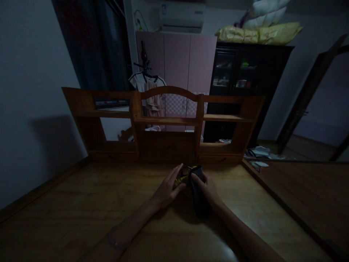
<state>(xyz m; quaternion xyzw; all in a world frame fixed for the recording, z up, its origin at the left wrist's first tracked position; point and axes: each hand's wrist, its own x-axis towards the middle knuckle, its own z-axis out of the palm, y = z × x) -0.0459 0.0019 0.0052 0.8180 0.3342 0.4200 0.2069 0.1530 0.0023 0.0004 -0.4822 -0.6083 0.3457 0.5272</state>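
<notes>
Above the wooden desktop, both my hands are at a dark, elongated case (198, 196) shaped like a glasses case, with yellow-green on its inner side. My right hand (208, 189) grips its dark side, thumb lying across the front and fingers behind. My left hand (167, 189) has its thumb and fingers around the yellow-green part (182, 179). A thin shiny piece shows at the top between the hands; in the dim light I cannot make out what it is. The case's lower end hangs tilted towards me.
Beneath my hands is the wooden desktop (131, 196), with a raised edge along its right side. A wooden shelf unit (167, 120) stands at its back. Beyond are hanging clothes (154, 92), a pink wardrobe (177, 62) and a dark cabinet (268, 72). A wall rises at left.
</notes>
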